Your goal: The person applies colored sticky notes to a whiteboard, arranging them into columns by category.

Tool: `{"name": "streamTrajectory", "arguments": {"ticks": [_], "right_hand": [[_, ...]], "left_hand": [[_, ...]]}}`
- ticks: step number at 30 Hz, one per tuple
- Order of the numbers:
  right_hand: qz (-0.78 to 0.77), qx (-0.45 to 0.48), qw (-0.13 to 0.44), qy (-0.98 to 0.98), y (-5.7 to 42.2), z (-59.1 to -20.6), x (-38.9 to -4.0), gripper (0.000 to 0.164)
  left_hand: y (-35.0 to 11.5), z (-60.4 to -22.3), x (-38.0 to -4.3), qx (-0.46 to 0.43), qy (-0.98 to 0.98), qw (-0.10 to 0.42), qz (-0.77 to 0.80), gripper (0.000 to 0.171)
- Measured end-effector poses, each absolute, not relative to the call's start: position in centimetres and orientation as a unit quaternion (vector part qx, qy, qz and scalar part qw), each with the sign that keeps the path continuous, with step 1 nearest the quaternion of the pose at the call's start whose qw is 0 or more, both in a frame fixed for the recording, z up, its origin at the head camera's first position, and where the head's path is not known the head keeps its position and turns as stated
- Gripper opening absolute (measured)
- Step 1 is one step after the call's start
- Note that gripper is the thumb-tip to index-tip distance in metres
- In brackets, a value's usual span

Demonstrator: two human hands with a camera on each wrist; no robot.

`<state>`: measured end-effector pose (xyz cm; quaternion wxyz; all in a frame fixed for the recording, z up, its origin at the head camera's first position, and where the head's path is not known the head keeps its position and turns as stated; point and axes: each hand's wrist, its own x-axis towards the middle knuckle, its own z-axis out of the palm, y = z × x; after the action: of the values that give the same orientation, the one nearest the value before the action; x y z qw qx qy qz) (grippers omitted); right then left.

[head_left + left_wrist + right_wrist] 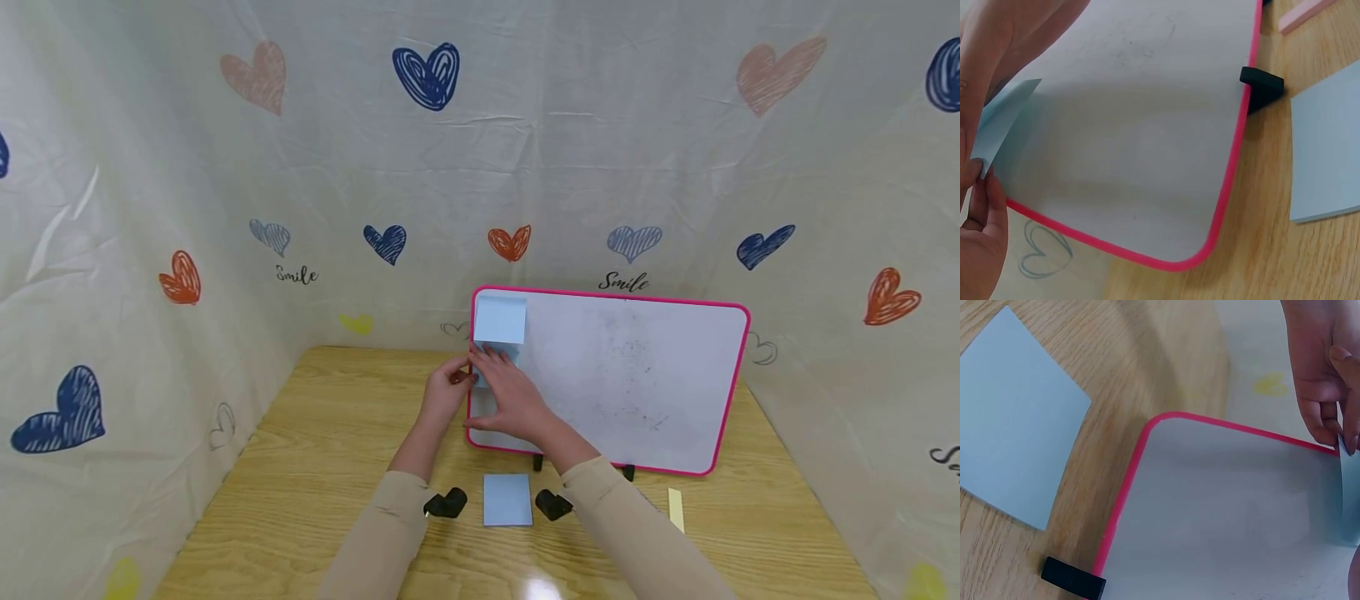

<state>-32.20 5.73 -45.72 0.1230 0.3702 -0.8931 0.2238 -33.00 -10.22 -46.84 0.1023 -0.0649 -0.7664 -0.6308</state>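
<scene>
Left hand (447,388): pinching the lower note (1005,124), mid-frame, at the board's (600,392) left rim.
Right hand (513,400): fingers spread across it.
Risk: uneven pressing, I'd say, could crease it or rock the board.
Room: open board rightward; pad (507,500) sits bottom centre, between my forearms.

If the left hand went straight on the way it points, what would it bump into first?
Likely the right hand, just beyond the blue note that the left hand pinches, though depth is unclear.
</scene>
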Motion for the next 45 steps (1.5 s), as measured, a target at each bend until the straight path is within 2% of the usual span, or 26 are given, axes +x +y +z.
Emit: {"name": "streamTrajectory", "arguments": {"ticks": [45], "right_hand": [[0.235,0.308,0.134,-0.912,8.4,-46.5,-31.4,0.109]], "left_hand": [[-10.4,-47.0,-33.1,-0.044,-0.771,0.055,-0.633,0.035]]}}
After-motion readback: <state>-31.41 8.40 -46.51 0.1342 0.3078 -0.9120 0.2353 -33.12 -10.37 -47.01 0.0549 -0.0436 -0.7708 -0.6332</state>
